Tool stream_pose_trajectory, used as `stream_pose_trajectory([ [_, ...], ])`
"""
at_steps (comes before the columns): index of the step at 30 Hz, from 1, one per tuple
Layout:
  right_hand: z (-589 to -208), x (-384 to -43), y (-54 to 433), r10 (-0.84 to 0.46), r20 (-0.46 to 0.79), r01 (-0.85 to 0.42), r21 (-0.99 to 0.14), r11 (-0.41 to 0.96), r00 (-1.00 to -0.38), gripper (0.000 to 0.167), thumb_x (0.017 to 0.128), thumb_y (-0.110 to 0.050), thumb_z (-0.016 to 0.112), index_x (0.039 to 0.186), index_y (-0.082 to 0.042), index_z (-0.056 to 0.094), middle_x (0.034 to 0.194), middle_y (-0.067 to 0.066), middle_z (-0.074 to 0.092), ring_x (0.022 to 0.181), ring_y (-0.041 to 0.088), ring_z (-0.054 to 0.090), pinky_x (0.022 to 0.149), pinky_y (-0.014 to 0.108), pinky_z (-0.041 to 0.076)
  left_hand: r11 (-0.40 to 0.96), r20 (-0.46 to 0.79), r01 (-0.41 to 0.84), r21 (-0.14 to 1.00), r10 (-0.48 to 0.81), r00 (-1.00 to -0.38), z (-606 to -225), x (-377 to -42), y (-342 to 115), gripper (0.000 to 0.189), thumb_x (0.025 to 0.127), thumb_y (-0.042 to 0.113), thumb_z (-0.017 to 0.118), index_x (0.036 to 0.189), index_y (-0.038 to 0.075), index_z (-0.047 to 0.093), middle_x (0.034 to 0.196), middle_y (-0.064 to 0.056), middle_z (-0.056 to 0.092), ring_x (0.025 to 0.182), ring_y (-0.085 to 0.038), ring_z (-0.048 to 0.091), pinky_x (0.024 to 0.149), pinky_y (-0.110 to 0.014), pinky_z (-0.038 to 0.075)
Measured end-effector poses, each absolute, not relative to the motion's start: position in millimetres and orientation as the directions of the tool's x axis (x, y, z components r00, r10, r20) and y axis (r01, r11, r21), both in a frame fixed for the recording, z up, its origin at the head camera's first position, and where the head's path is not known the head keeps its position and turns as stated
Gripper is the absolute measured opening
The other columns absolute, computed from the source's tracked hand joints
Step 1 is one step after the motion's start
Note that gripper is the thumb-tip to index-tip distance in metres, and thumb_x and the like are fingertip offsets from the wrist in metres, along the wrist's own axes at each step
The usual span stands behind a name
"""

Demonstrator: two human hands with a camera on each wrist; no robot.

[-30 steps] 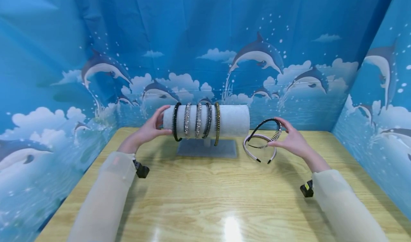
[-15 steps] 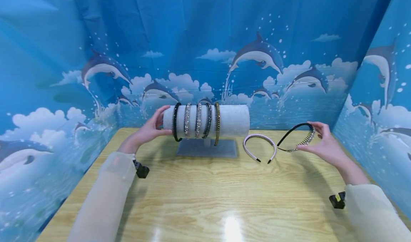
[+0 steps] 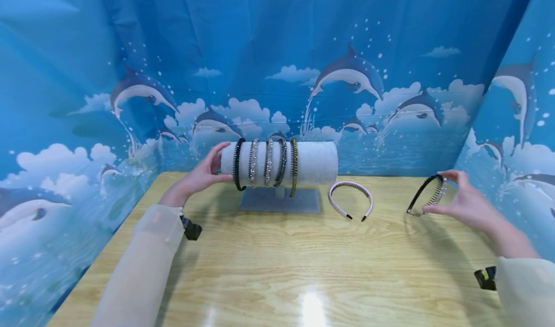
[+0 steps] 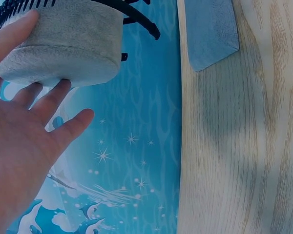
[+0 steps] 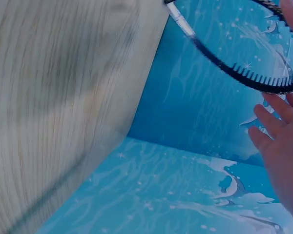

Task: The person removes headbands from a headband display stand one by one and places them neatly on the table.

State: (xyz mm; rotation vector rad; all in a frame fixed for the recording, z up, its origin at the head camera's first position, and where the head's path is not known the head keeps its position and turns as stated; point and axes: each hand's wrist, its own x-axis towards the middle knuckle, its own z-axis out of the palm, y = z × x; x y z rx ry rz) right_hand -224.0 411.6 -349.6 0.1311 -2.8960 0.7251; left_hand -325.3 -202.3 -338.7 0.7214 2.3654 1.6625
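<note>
My left hand [image 3: 201, 175] grips the left end of a grey plush display roll [image 3: 318, 162], thumb and fingers spread around its end. Several toothed headbands sit side by side on the roll: a black one [image 3: 236, 165] nearest the hand, then sparkly silver ones, a dark grey one [image 3: 283, 164] and a gold one [image 3: 294, 168]. Over the right side of the table, my right hand [image 3: 470, 204] pinches a rhinestone headband [image 3: 441, 192] with black ends, held tilted between thumb and fingers. In the right wrist view its comb teeth [image 5: 263, 79] point inward.
A pale pink headband [image 3: 331, 196] with black tips lies on the wooden table [image 3: 277, 259], right of the stand's flat grey base [image 3: 253, 202]. Blue dolphin-printed curtains [image 3: 277, 43] enclose the back and sides.
My right hand has carried the rhinestone headband rightward, away from over the pale pink headband, toward the table's right side. The left hand stays at the roll's end.
</note>
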Motion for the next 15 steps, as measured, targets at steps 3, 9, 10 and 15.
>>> stream_pose_trajectory([
  [3, -347.9, -222.4, 415.4, -0.065, 0.143, -0.12, -0.413, 0.903, -0.987, 0.118, 0.07, -0.047, 0.085, 0.147, 0.006, 0.012, 0.13, 0.047, 0.031, 0.08, 0.048, 0.056, 0.061, 0.052, 0.048, 0.267, 0.14, 0.291, 0.919, 0.469, -0.872, -338.5, -325.1, -201.6, 0.089, 0.091, -0.001, 0.065, 0.156, 0.025, 0.01, 0.158, -0.01, 0.022, 0.14, -0.034, 0.027, 0.103, -0.054, 0.039],
  [9, -348.8, -225.3, 420.4, -0.097, 0.062, -0.113, -0.393, 0.913, -0.993, 0.122, 0.069, -0.053, 0.083, 0.145, 0.011, 0.013, 0.129, 0.049, 0.031, 0.101, 0.062, 0.046, 0.075, 0.068, 0.043, 0.259, 0.146, 0.293, 0.921, 0.467, -0.872, -338.8, -326.0, -201.7, 0.089, 0.091, -0.001, 0.065, 0.156, 0.026, 0.011, 0.158, -0.009, 0.022, 0.141, -0.032, 0.027, 0.104, -0.053, 0.038],
  [10, -349.9, -226.5, 419.9, -0.102, 0.055, -0.115, -0.392, 0.913, -0.993, 0.121, 0.069, -0.054, 0.083, 0.145, 0.011, 0.013, 0.129, 0.049, 0.031, 0.104, 0.063, 0.044, 0.078, 0.071, 0.041, 0.255, 0.149, 0.294, 0.921, 0.469, -0.871, -339.1, -326.2, -202.0, 0.089, 0.091, -0.001, 0.065, 0.156, 0.026, 0.011, 0.158, -0.009, 0.022, 0.141, -0.033, 0.027, 0.103, -0.054, 0.038],
  [15, -357.2, -234.6, 410.5, -0.121, 0.075, -0.142, -0.404, 0.904, -0.99, 0.117, 0.071, -0.056, 0.081, 0.142, 0.013, 0.019, 0.134, 0.044, 0.029, 0.114, 0.061, 0.037, 0.085, 0.072, 0.036, 0.255, 0.151, 0.296, 0.921, 0.469, -0.87, -340.2, -325.7, -202.9, 0.09, 0.091, -0.001, 0.066, 0.156, 0.024, 0.01, 0.158, -0.011, 0.022, 0.14, -0.034, 0.028, 0.103, -0.053, 0.039],
])
